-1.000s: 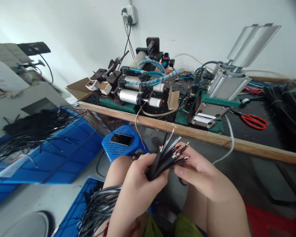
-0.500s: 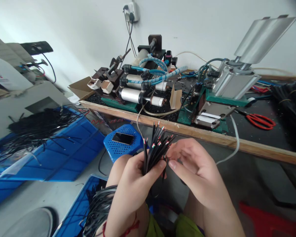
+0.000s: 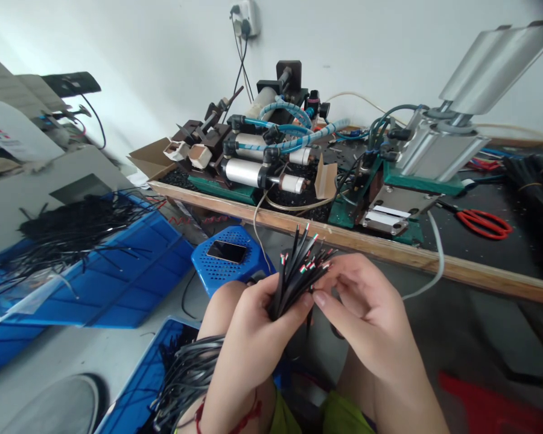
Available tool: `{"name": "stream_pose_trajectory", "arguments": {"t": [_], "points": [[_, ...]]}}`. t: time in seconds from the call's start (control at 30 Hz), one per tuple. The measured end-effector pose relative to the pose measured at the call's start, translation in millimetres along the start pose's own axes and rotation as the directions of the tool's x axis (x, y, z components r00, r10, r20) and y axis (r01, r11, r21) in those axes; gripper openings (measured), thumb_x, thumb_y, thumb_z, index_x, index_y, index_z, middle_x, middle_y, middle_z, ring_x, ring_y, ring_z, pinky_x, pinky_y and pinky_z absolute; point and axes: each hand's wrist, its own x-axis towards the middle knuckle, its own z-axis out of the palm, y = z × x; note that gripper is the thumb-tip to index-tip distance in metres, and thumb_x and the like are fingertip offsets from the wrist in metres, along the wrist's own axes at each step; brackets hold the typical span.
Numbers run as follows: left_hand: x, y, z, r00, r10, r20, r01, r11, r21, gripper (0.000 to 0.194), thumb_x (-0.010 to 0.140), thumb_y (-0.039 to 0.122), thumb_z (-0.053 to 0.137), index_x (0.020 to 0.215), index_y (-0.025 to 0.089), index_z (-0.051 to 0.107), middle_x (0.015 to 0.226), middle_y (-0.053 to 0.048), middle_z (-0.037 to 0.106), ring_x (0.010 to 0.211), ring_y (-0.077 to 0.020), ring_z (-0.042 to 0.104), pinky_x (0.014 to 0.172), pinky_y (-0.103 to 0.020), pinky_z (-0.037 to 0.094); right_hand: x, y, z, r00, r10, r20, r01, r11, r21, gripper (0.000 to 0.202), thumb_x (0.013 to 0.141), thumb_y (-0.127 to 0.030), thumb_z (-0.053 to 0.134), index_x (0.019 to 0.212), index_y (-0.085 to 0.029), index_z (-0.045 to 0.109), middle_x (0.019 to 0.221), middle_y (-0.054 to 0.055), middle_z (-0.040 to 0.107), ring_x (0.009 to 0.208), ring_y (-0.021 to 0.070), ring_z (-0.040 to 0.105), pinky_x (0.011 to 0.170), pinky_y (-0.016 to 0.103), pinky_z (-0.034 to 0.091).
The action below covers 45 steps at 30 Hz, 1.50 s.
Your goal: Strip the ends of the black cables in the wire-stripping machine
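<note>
My left hand (image 3: 257, 328) is wrapped round a bundle of black cables (image 3: 294, 277), which fans upward out of the fist. Small red, white and green wire ends show at the cable tips. Close against the bundle's right side is my right hand (image 3: 366, 298), fingers curled and thumb meeting them in a pinch. One short cable end (image 3: 312, 290) shows at that pinch, beside my left thumb; how firmly it is held is partly hidden. Both hands are above my lap.
A bench edge (image 3: 389, 253) runs across in front, carrying pneumatic cylinders (image 3: 244, 173), a press (image 3: 438, 150) and red-handled scissors (image 3: 484, 223). A phone (image 3: 227, 251) lies on a blue stool (image 3: 199, 256). Blue crates (image 3: 131, 283) hold black cables at left; more cables (image 3: 185, 374) lie beside my leg.
Both hands and the bundle sit slightly further right in view, and the cable tips lean more to the right. My right thumb has come closer to my left thumb.
</note>
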Motion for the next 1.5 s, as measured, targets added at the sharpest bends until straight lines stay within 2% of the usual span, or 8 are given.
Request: {"name": "stream_pose_trajectory", "arguments": {"t": [0.2,0.4,0.63,0.8,1.13,1.27,1.37,1.5], "points": [[2,9,2.2,0.996,0.084,-0.005,-0.084,0.994,0.077,0.024,0.091,0.027,0.074,0.069,0.018,0.070,0.065,0.002,0.066,0.061,-0.0116,0.050,0.054,-0.020,0.039,0,3,-3,1.000,0.019,0.014,-0.019,1.000,-0.025,0.016,0.104,-0.013,0.068,0.108,-0.028,0.067,0.101,0.001,0.068,0.094,0.0186,0.066,0.085,0.030,0.055],[4,12,4.4,0.982,0.174,-0.076,-0.149,0.954,0.259,0.029,0.087,0.024,0.074,0.060,0.020,0.063,0.055,0.005,0.052,0.055,-0.0108,0.041,0.050,-0.022,0.033,0,3,2,1.000,-0.015,0.002,0.015,0.996,-0.085,0.016,0.109,-0.016,0.059,0.108,-0.030,0.053,0.104,0.001,0.062,0.093,0.0181,0.064,0.082,0.029,0.056],[-1,7,7.3,0.945,0.294,-0.142,-0.200,0.866,0.459,0.025,0.087,0.023,0.073,0.062,0.022,0.071,0.052,0.006,0.048,0.054,-0.0140,0.040,0.056,-0.026,0.035,-3,-11,4,0.999,-0.036,0.001,0.032,0.874,-0.484,0.013,0.109,-0.021,0.056,0.106,-0.030,0.047,0.101,0.003,0.069,0.089,0.0224,0.071,0.074,0.033,0.054],[-2,3,11.5,0.924,0.340,-0.173,-0.184,0.795,0.578,0.013,0.088,0.019,0.075,0.079,0.025,0.082,0.053,0.005,0.050,0.057,-0.0165,0.044,0.058,-0.028,0.033,-6,-7,9,0.995,-0.068,-0.076,0.019,0.855,-0.518,0.014,0.108,-0.025,0.059,0.103,-0.031,0.047,0.095,0.004,0.072,0.083,0.0242,0.071,0.068,0.031,0.054],[-3,-11,15.5,0.953,0.247,-0.176,-0.126,0.851,0.510,0.009,0.089,0.020,0.071,0.086,0.025,0.078,0.076,0.001,0.070,0.075,-0.0212,0.057,0.071,-0.031,0.040,-11,-8,13,0.994,0.022,-0.104,-0.045,0.973,-0.226,0.008,0.110,-0.032,0.059,0.103,-0.031,0.056,0.092,0.001,0.068,0.084,0.0228,0.069,0.075,0.030,0.057],[3,-17,9.0,0.925,0.205,-0.321,-0.033,0.882,0.469,0.013,0.087,0.022,0.073,0.075,0.024,0.067,0.077,-0.001,0.069,0.080,-0.0229,0.060,0.069,-0.030,0.040,-27,-20,7,0.984,0.162,-0.071,-0.166,0.984,-0.056,0.020,0.110,-0.036,0.063,0.098,-0.029,0.050,0.096,0.002,0.062,0.086,0.0201,0.063,0.074,0.027,0.056],[5,-15,1.4,0.923,0.142,-0.359,-0.009,0.938,0.347,0.025,0.091,0.031,0.073,0.071,0.024,0.061,0.067,0.001,0.062,0.069,-0.0196,0.056,0.061,-0.028,0.038,-32,-23,-4,0.981,0.153,-0.120,-0.162,0.984,-0.074,0.020,0.106,-0.036,0.071,0.100,-0.028,0.054,0.101,0.004,0.064,0.084,0.0201,0.061,0.069,0.027,0.053],[0,-8,-4.6,0.963,0.086,-0.257,-0.027,0.974,0.227,0.030,0.095,0.040,0.073,0.073,0.022,0.066,0.066,0.002,0.065,0.064,-0.0167,0.055,0.058,-0.027,0.042,-9,-10,-14,0.989,0.055,-0.134,-0.081,0.977,-0.195,0.010,0.110,-0.038,0.064,0.109,-0.029,0.068,0.099,0.005,0.071,0.081,0.0199,0.063,0.072,0.030,0.054]]}}
